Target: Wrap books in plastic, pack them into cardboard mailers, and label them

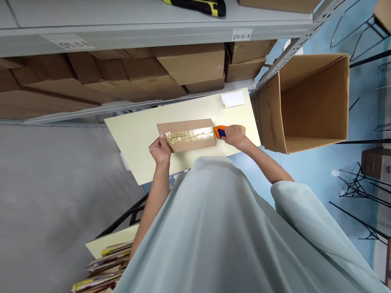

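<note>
A flat brown cardboard box [191,125] lies on a pale yellow board [134,126], with shiny clear tape [189,135] running along its top. My left hand [161,150] grips the box's left end, thumb on the top near the tape and the other fingers curled at the edge. In my right hand [235,135] is an orange and dark-blue box cutter [219,131], fingers wrapped round its handle. Its front end meets the right end of the box, where the tape ends. The blade is too small to make out.
A white pad [232,99] lies at the board's upper right. Behind stands a grey shelf [152,34] with several cartons [195,65] and a black-yellow tool [201,5]. A large open carton [314,97] is to the right, and a stack of papers [106,264] at lower left.
</note>
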`<action>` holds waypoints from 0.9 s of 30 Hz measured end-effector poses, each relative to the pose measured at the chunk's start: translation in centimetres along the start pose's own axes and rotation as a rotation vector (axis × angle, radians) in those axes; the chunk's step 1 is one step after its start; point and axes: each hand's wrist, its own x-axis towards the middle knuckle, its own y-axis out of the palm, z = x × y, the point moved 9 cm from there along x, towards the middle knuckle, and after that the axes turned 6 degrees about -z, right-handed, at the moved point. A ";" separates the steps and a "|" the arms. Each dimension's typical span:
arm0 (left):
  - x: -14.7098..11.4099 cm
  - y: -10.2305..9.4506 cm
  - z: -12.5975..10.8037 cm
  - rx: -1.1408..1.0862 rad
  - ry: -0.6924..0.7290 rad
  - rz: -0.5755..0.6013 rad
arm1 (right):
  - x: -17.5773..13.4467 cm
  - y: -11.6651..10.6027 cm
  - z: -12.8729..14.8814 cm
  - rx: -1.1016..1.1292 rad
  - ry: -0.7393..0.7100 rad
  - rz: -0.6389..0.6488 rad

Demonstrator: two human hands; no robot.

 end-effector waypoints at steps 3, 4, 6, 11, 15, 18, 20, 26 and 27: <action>0.3 0.0 0.2 0.028 -0.012 -0.007 | -0.3 0.4 0.1 -0.008 0.066 -0.066; 0.4 0.0 0.3 0.025 -0.022 0.000 | -0.5 0.5 -0.1 0.003 0.091 -0.077; 0.6 0.1 0.3 0.000 -0.037 0.010 | -1.1 0.6 -0.9 0.042 0.147 -0.095; 0.0 -1.1 -4.3 -0.125 0.120 -0.095 | -3.8 -2.8 -2.8 0.149 0.235 -0.281; -4.3 -1.2 -14.3 -0.267 0.504 0.061 | -6.3 -9.0 -1.2 0.225 0.217 -0.459; -7.8 -2.7 -21.1 -0.368 0.757 0.138 | -7.4 -14.1 2.4 0.269 0.080 -0.540; -8.3 -4.5 -23.8 -0.390 0.815 0.103 | -7.8 -17.7 5.5 0.262 -0.079 -0.594; -2.6 -9.5 -27.2 -0.388 0.849 -0.070 | -7.7 -28.1 14.4 0.107 -0.449 -0.847; -1.1 -9.9 -27.5 -0.384 0.839 -0.085 | -7.2 -29.5 15.7 0.084 -0.463 -0.868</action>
